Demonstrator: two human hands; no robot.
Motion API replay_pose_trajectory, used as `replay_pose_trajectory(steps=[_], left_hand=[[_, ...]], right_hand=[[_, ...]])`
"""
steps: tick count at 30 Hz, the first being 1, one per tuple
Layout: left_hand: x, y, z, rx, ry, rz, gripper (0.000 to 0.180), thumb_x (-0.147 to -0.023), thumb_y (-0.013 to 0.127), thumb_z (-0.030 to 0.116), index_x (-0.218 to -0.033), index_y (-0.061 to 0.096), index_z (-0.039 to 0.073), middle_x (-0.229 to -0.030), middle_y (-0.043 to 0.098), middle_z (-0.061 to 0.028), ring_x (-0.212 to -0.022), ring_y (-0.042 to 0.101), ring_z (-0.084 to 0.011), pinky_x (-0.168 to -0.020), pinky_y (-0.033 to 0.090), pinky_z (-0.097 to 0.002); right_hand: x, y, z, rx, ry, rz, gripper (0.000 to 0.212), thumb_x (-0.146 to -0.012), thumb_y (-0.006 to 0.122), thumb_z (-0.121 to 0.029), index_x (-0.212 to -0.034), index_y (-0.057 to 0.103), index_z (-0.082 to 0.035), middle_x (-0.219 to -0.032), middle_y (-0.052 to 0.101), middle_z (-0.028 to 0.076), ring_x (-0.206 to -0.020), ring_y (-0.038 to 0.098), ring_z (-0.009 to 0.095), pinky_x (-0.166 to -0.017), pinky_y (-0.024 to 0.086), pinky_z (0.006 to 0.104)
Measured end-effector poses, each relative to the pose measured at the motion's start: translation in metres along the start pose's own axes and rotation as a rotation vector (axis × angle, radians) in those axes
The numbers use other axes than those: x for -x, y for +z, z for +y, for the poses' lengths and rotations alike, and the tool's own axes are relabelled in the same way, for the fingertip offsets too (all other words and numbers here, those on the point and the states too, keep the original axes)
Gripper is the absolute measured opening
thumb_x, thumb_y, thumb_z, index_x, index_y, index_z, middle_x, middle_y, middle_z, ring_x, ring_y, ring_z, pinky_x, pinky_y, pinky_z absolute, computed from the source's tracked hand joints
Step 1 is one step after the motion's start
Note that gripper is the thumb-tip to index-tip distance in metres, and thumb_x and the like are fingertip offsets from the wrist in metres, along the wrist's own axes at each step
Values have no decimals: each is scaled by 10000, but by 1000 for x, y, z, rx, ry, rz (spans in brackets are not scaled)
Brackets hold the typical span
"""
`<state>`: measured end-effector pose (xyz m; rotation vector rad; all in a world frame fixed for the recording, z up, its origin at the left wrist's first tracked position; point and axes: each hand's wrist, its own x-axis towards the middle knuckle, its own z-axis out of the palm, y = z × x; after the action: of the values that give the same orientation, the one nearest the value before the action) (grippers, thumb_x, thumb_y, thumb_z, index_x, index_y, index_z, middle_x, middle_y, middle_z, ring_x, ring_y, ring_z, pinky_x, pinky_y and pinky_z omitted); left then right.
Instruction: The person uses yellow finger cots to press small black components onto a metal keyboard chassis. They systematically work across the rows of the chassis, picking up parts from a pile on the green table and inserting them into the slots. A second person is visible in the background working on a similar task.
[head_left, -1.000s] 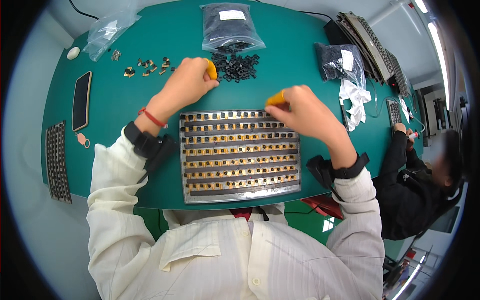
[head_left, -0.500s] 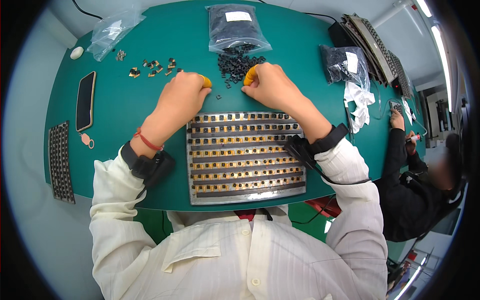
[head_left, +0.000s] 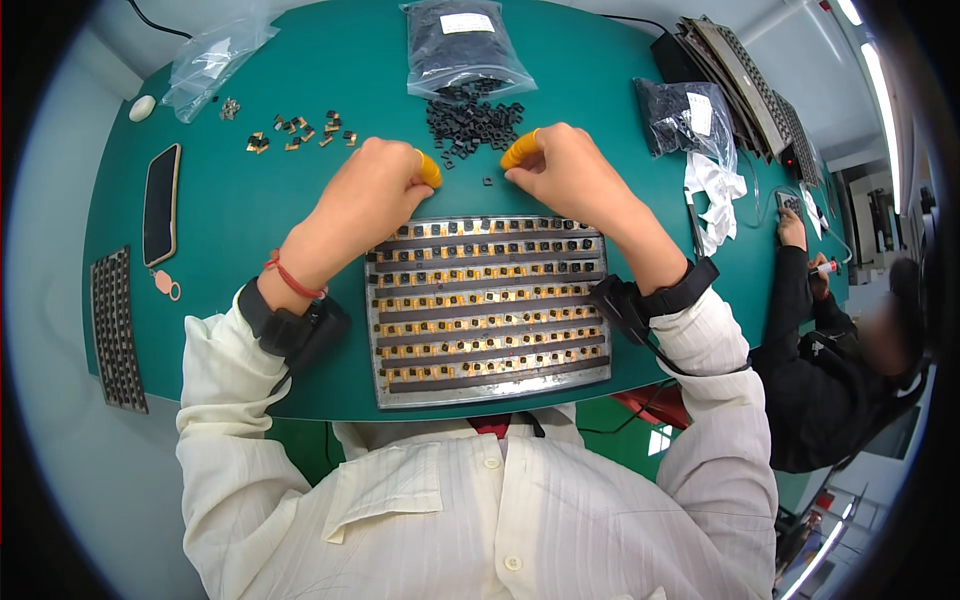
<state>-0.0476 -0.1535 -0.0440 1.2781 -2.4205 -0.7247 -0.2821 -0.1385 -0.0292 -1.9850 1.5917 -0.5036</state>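
Observation:
My left hand (head_left: 382, 182) is closed in a pinch, with a yellow cover on one finger, above the far left of the metal tray (head_left: 490, 393). Across from it my right hand (head_left: 572, 175), also with a yellow finger cover, is pinched beside a lone small black square part (head_left: 488, 182) on the table. Whatever either hand's fingertips hold is hidden. Just beyond lies a pile of small black square parts (head_left: 470, 128), spilling from a clear bag (head_left: 465, 50). Several rows of small black pieces on gold-coloured bases fill the tray.
Loose gold-and-black pieces (head_left: 297, 128) lie at the far left, near a phone (head_left: 161, 205). Another filled rack (head_left: 118, 330) sits at the left edge. A second bag (head_left: 680, 118), white tissue (head_left: 715, 200) and stacked trays (head_left: 735, 85) are at right, near another person (head_left: 825, 380).
My left hand has moved right and slightly nearer, covering where a lone black part lay. My right hand has shifted right, and a small black part now shows beside its fingertips.

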Motion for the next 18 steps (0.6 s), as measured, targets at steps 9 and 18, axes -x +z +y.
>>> replay_pose_trajectory(steps=[9, 18], left_hand=[[6, 1, 4, -64, -5, 105, 164, -785, 727, 96, -782, 659, -53, -761, 664, -175, -700, 658, -310, -633, 523, -381], [56, 5, 24, 64, 133, -17, 145, -776, 719, 77, -865, 690, -34, -772, 617, -135, -645, 623, -276, -589, 497, -354]], right_hand=[[-5, 19, -11, 51, 29, 0, 183, -771, 746, -85, -881, 721, 58, -777, 701, 192, -757, 704, 302, -721, 553, 364], [-4, 17, -7, 3, 8, 7, 149, -757, 744, -62, -863, 728, 41, -795, 702, 196, -762, 700, 318, -729, 551, 370]])
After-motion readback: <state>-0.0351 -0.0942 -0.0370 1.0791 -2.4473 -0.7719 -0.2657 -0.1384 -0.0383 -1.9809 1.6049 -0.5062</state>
